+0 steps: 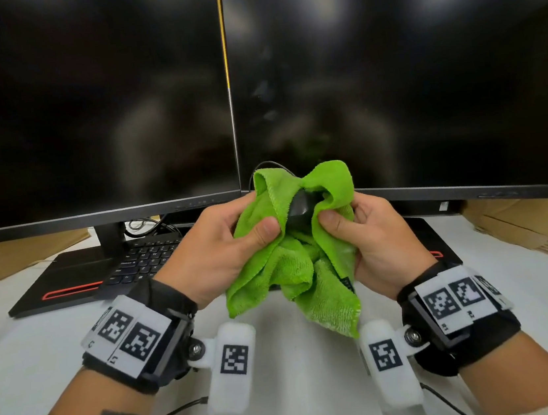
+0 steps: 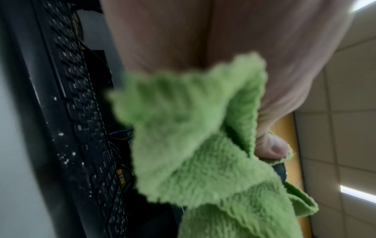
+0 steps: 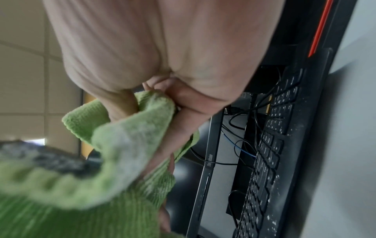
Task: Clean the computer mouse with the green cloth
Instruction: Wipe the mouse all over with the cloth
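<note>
A black computer mouse point(image 1: 301, 209) is held up above the desk, wrapped in the green cloth point(image 1: 290, 264) so only its top shows. My left hand point(image 1: 232, 243) grips the cloth-covered mouse from the left, thumb pressed onto the cloth. My right hand point(image 1: 361, 231) grips it from the right, thumb on the cloth beside the mouse. The mouse cable point(image 1: 267, 165) loops up behind the cloth. In the left wrist view the green cloth point(image 2: 203, 145) fills the middle, with a thumb tip point(image 2: 272, 148) and a sliver of the mouse point(image 2: 279, 172). The right wrist view shows fingers curled into the green cloth point(image 3: 122, 145).
Two dark monitors point(image 1: 88, 109) point(image 1: 406, 87) stand side by side close behind my hands. A black keyboard point(image 1: 148, 260) lies under the left monitor, beside its stand base point(image 1: 58, 289) with a red stripe. The desk point(image 1: 305, 393) is white. Cardboard point(image 1: 526, 221) sits at the right.
</note>
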### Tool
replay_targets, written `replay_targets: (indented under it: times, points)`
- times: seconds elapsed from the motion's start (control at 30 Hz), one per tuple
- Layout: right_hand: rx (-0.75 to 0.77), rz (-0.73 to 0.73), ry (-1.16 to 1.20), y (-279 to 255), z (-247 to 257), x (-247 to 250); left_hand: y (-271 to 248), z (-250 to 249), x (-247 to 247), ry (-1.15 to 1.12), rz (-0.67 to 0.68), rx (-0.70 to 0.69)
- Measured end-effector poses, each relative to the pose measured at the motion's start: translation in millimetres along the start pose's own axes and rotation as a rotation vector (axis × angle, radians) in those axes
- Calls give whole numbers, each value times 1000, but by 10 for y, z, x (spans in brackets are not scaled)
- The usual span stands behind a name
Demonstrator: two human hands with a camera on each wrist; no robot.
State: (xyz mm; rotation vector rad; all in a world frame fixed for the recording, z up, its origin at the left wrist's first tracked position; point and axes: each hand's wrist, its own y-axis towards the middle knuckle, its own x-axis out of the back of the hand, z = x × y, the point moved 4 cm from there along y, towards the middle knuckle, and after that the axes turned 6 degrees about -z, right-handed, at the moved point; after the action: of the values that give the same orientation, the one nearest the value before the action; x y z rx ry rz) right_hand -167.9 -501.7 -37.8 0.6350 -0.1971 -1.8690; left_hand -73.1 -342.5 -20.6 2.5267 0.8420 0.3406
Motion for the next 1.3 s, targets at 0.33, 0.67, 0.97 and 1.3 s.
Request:
replay_targets:
  times: [0.33, 0.67, 0.97, 1.3]
  points:
    - [-38, -12, -60, -27, -47, -56, 1, -16, -69, 161, -43, -70]
    - [-90, -148, 56, -52, 5, -66, 15, 21, -36, 190, -36, -106]
    - [-63, -56, 59, -87, 30, -120, 26, 25, -32, 262, -99, -94]
    - [-32, 2, 28, -94, 22, -141, 17, 33, -89, 90, -48, -122]
